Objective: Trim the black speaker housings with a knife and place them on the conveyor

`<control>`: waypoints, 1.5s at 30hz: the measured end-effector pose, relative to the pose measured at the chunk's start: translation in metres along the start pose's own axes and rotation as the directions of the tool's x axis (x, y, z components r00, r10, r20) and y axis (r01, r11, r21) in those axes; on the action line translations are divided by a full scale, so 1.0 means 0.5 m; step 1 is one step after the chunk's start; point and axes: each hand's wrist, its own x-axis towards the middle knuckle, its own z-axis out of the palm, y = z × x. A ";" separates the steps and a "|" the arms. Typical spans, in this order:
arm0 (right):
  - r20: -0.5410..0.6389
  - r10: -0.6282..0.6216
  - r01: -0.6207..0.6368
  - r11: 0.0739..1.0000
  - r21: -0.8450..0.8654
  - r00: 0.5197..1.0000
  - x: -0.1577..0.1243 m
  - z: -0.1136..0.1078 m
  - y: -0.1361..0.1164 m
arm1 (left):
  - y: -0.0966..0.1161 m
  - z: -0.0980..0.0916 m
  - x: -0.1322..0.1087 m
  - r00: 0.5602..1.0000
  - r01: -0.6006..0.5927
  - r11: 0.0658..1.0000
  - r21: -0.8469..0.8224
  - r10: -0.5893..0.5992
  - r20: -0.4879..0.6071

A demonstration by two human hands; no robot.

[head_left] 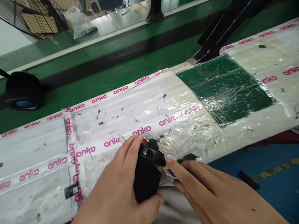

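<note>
My left hand [126,183] is wrapped round a black plastic housing [147,182], thumb on its near side and fingers along its left. The housing has a glossy rounded end with a dark hole in it. Short red wires with a yellow tip [144,141] stick out at that end, beside my fingertips. My right hand [201,183] is closed around a thin, flat, silvery piece [168,172], mostly hidden by the fingers; its kind does not show. The right index fingertip touches the corner of the housing's glossy end.
Below lies a worktop [121,109] covered with film and pink-lettered tape. A small black clip-like piece [71,190] rests on it at left. Behind is a green belt [112,65] with a round black object [24,90]. A black post [217,34] rises at the worktop's far edge.
</note>
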 end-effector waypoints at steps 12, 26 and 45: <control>-0.082 0.036 -0.052 0.979 -0.197 0.996 0.012 0.017 -0.028 | -0.007 0.020 -0.011 0.998 -0.039 0.988 0.148 0.032 0.052; -0.206 0.091 -0.105 0.993 -0.058 0.974 0.032 0.032 -0.024 | -0.031 0.034 -0.007 0.985 -0.167 0.971 0.168 0.172 -0.015; -0.215 0.118 -0.142 0.985 -0.101 0.970 0.032 0.045 -0.033 | -0.036 0.035 -0.007 0.976 -0.212 0.949 0.232 0.219 -0.006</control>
